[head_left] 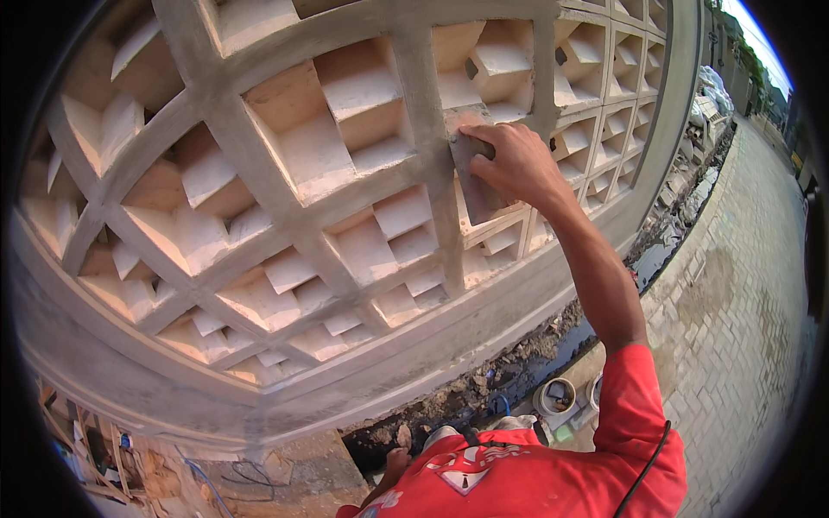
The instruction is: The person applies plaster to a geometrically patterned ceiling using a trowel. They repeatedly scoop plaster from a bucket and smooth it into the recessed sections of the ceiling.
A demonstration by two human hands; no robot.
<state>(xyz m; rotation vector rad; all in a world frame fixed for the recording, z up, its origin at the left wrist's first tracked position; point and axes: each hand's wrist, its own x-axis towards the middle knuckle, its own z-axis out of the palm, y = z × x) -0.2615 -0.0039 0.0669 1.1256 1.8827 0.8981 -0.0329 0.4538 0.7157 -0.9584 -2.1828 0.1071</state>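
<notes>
A perforated wall of square pale blocks [363, 246] with grey mortar joints [298, 209] fills most of the head view. My right hand [511, 162] is closed around the handle of a flat rectangular plastering trowel [473, 183]. The trowel's grey blade lies upright along a joint between two columns of openings, at or very close to the wall. My fingers and palm cover most of the handle. Low in the picture, beside my red shirt, part of my left hand [396, 462] hangs down; its fingers are too small and partly hidden to read.
A round bucket [555, 396] with things in it stands on the ground near my right side, a second bucket [595, 390] partly behind my sleeve. A dirt trench [527, 350] follows the wall's foot. Brick paving [734, 285] stretches right. Wood scraps [95, 445] lie lower left.
</notes>
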